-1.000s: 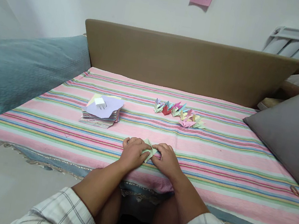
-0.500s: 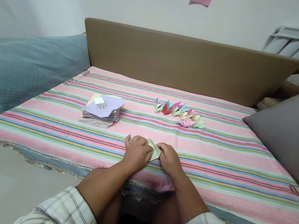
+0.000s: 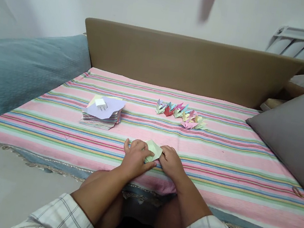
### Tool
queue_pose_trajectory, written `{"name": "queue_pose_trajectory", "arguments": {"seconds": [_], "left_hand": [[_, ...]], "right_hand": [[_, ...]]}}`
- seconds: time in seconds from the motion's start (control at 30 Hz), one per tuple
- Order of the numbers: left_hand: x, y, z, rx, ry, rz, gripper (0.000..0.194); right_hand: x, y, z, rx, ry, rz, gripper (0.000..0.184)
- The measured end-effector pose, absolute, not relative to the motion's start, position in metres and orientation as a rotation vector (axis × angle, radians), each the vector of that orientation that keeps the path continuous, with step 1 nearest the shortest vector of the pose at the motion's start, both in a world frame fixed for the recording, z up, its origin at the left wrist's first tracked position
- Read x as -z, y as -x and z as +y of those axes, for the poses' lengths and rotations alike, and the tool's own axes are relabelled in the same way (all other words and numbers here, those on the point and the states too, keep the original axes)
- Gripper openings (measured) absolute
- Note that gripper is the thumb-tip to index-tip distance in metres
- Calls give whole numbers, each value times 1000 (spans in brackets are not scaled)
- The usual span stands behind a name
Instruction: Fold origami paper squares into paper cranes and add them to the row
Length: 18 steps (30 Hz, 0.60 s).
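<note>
A pale green folded sheet of paper (image 3: 154, 149) lies on the striped cloth, between my two hands. My left hand (image 3: 135, 158) rests on its left side, index fingertip on the paper. The thumb and little finger are spread away from the other fingers, so this hand is open. At the paper's right corner, my right hand (image 3: 171, 162) is closed in a pinch with its fingers curled. Part of the sheet is hidden under my left fingers.
A stack of paper sheets (image 3: 101, 121) stands at left, with a white plug adapter (image 3: 100, 104) on top. Several folded paper cranes (image 3: 178, 112) sit beyond my hands. A grey cushion (image 3: 302, 135) leans at right; a brown backrest (image 3: 178, 62) runs behind.
My left thumb has come away from the paper and the left hand has shifted slightly left. More of the green sheet shows now. My right hand still pinches its corner.
</note>
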<state>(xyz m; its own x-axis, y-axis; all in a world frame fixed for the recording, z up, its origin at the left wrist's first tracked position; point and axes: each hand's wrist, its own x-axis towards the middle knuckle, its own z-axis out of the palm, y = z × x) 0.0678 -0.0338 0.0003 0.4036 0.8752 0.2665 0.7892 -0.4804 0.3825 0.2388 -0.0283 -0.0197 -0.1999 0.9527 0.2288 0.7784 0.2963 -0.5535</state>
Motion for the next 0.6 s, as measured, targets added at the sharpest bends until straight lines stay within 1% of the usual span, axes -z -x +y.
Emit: {"name": "queue_pose_trajectory", "arguments": {"seconds": [0.1, 0.27, 0.6], "left_hand": [[0, -68, -34, -663, -2450, 1494, 20], [1, -64, -33, -655, -2479, 1497, 17], [1, -63, -35, -584, -2501, 1399, 14]], "right_hand": [[20, -237, -29, -406, 1519, -2049, 16], [22, -235, -30, -398, 1531, -2017, 8], [24, -235, -30, -353, 1522, -2025, 8]]}}
